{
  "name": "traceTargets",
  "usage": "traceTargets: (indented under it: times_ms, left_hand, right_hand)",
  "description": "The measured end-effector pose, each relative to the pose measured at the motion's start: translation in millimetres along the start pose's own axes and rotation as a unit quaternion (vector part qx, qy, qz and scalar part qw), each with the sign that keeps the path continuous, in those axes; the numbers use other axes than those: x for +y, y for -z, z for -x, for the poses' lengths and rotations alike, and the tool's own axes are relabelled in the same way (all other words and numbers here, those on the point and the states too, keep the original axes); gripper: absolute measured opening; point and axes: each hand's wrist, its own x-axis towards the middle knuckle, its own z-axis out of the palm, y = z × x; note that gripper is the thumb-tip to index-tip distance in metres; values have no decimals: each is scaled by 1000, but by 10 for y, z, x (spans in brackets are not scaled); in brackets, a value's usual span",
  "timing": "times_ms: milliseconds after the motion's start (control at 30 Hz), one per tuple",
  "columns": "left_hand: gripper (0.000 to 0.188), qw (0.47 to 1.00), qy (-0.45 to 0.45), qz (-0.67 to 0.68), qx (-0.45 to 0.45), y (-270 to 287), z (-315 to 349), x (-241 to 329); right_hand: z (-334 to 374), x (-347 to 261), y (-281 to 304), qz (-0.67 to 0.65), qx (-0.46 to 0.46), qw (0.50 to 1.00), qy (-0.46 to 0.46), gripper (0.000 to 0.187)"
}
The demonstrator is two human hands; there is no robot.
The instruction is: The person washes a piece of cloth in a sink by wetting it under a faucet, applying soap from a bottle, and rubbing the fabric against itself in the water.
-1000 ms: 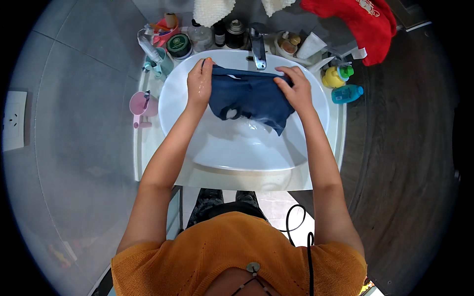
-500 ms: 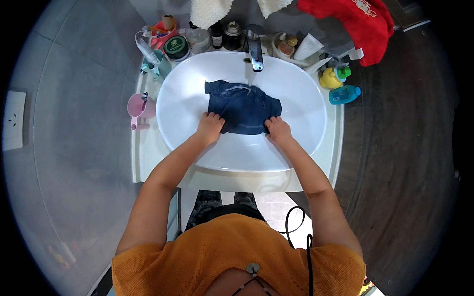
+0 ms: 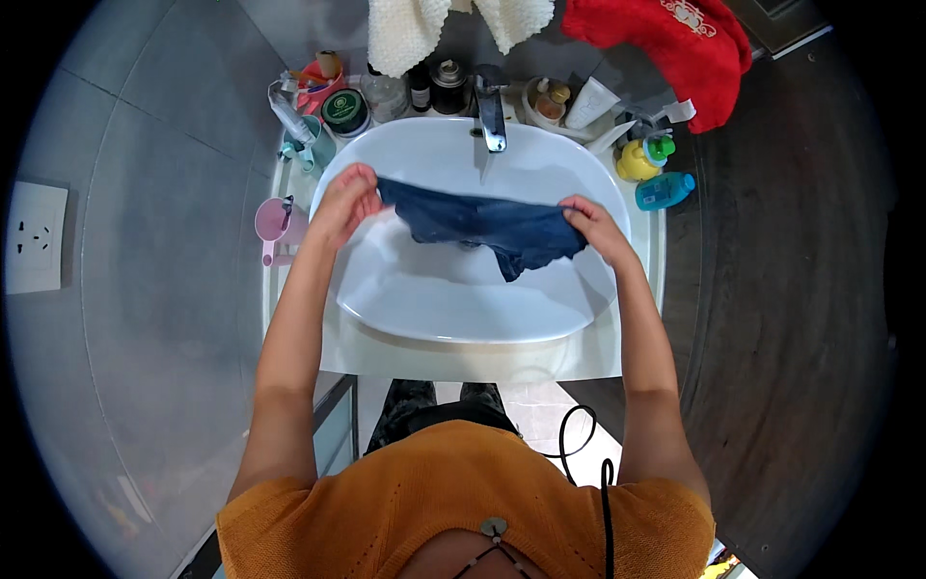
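A wet-looking pair of dark blue underpants [image 3: 477,224] is stretched sideways above the white basin [image 3: 463,314], its upper edge nearly straight and the lower part hanging in folds. My left hand [image 3: 351,201] is closed on its left upper corner, thumb and fingers pinched together over the basin's left rim. At the other end, my right hand [image 3: 594,226] pinches the right upper corner. Beyond the cloth, the chrome faucet [image 3: 491,125] has a thin stream of water under its spout. The cloth covers part of the basin's bottom.
Left of the basin stands a pink cup [image 3: 274,224]. Along the back are a dark green-lidded jar [image 3: 345,112], bottles and a white tube [image 3: 590,103]. A yellow bottle [image 3: 635,160] and a blue bottle [image 3: 665,191] stand right. White [image 3: 405,34] and red towels [image 3: 675,58] hang above.
Both hands have lifted the underpants off the basin's bottom and spread apart, pulling the upper edge taut. The cloth was lying flat in the basin before.
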Motion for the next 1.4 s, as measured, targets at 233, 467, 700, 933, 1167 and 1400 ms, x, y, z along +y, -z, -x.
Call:
traceTargets:
  times_ms: [233, 467, 700, 933, 1167, 1400]
  left_hand:
    - [27, 855, -191, -432, 214, 281, -727, -706]
    - [68, 690, -165, -690, 146, -82, -593, -1231]
    - [24, 789, 16, -611, 68, 93, -837, -1175]
    - [9, 973, -41, -223, 39, -217, -402, -266]
    - [5, 963, -116, -202, 132, -591, 9, 86]
    - [6, 976, -89, 50, 190, -1042, 374, -160]
  right_hand:
    - [-633, 338, -120, 275, 238, 906, 216, 33]
    - [-403, 652, -399, 198, 230, 942, 141, 35]
    - [-243, 641, -278, 80, 206, 972, 86, 25]
    - [-300, 543, -126, -24, 230, 970, 73, 22]
    - [-289, 567, -1184, 14, 56, 998, 32, 21]
    - [-133, 127, -2447, -102, 52, 986, 122, 40]
